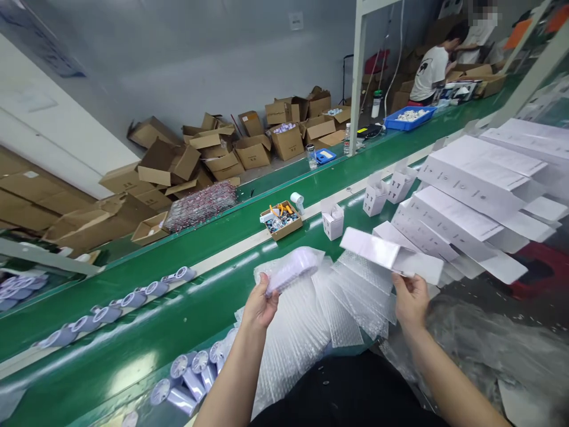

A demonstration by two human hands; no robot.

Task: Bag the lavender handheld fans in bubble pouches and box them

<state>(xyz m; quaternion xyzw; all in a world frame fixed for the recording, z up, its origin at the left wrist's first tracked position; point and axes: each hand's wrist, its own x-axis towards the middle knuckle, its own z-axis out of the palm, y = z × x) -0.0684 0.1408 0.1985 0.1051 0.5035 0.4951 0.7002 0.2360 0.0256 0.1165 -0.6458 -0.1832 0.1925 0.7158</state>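
My left hand (261, 303) is closed on a lavender device in a bubble-wrap bag (293, 270), held up over the green belt. In my right hand (411, 301) is a white carton (371, 248), tilted sideways, with its end flap standing out; fingers and thumb pinch it near the flap. The bagged device and the carton are apart. Between and below my hands lies a fanned-out pile of bubble-wrap bags (297, 335). Lavender devices with round slotted heads and handles (189, 376) lie beside my left forearm.
Flattened white cartons (471, 172) are stacked at right. Upright white cartons (332, 222) and a small parts box (284, 228) stand on the green belt (178, 326). More lavender devices (106, 314) line its white strip. Brown boxes (253, 151) and a co-worker (431, 71) are beyond.
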